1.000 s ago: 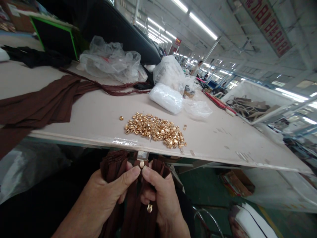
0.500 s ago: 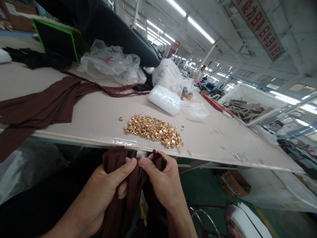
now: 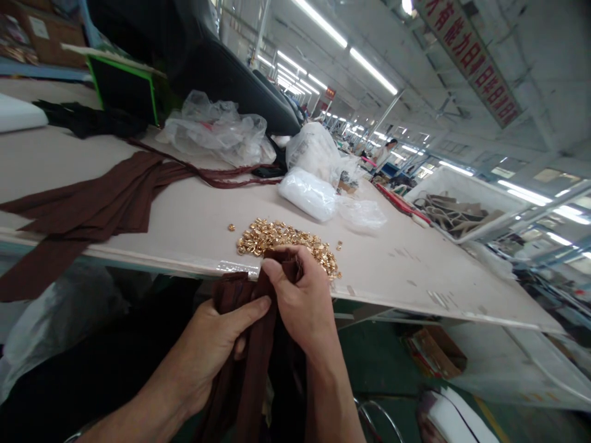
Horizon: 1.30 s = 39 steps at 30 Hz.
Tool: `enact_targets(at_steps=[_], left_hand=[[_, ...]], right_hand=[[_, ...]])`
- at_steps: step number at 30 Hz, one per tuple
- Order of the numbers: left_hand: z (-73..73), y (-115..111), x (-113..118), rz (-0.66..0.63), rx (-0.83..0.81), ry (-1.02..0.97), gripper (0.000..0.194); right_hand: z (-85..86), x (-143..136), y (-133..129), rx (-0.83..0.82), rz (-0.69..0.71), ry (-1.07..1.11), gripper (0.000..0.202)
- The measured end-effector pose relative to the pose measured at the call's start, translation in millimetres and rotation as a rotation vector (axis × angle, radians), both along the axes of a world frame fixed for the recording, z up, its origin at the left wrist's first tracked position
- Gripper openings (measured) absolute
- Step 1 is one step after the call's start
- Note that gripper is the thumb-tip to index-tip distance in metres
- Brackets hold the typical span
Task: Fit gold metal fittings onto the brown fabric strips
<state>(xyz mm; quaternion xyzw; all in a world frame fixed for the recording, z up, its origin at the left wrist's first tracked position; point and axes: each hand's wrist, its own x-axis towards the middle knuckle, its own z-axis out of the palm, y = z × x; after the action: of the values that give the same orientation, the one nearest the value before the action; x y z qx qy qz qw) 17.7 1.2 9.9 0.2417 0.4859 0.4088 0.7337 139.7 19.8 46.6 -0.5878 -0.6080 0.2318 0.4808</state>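
Note:
Both hands are at the table's front edge, closed on brown fabric strips that hang down toward my lap. My left hand (image 3: 219, 335) grips a bundle of brown fabric strips (image 3: 231, 292), its thumb lying across them. A little higher, my right hand (image 3: 302, 301) pinches the top ends of more brown strips (image 3: 261, 344), and its knuckles overlap the view of a heap of small gold metal fittings (image 3: 272, 235) on the table. The lower ends of the strips are partly lost in shadow.
More brown strips (image 3: 106, 197) lie fanned on the table (image 3: 392, 271) at left, over its edge. Behind the heap are a white plastic-wrapped pack (image 3: 308, 194) and crumpled clear bags (image 3: 217, 129). At right stands a white bin (image 3: 462, 184) holding strips; a cardboard box (image 3: 436, 351) sits below.
My right hand has risen with its strips, now in front of part of the gold heap. My left hand has shifted slightly right. The camera view has moved a little.

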Motion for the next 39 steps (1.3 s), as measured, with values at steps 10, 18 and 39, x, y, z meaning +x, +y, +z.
enact_targets(at_steps=[10, 18, 39], left_hand=[[-27.3, -20.5, -1.2, -0.113, 0.124, -0.062, 0.04], [-29.9, -14.9, -5.4, -0.123, 0.156, -0.028, 0.04], [-41.6, -16.8, -11.8, -0.092, 0.147, -0.155, 0.034]], right_hand=[[-5.9, 30.3, -28.4, -0.193, 0.034, 0.163, 0.034], [-6.9, 18.2, -1.0, -0.074, -0.323, -0.653, 0.01], [-16.8, 31.3, -18.7, 0.043, -0.259, -0.722, 0.012]])
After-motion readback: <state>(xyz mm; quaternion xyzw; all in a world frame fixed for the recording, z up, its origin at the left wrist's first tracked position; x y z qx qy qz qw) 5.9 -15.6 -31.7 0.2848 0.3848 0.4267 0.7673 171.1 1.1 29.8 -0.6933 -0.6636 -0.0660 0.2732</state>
